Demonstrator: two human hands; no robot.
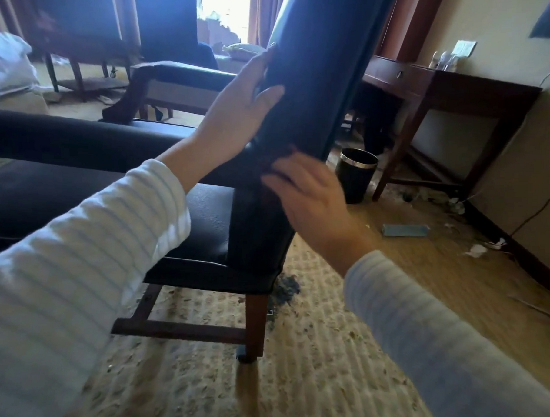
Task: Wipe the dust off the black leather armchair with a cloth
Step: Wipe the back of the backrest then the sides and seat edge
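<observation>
Here the left grip (240, 109) clasps the edge of the armchair (307, 83) back, likely to steady it, so the right grip (309, 194), spread flat, can press the dark cloth (280, 159) low against that leather

Daylight from window (225, 7) beyond grip, blown out white. Bluish sheen on armchair back (314, 68) just above left hand (240, 109). Right hand (306, 194) below grip motion-blurred. Sunlit patch on left sleeve (160, 216) nearer camera. Edges bowed, soft.
</observation>
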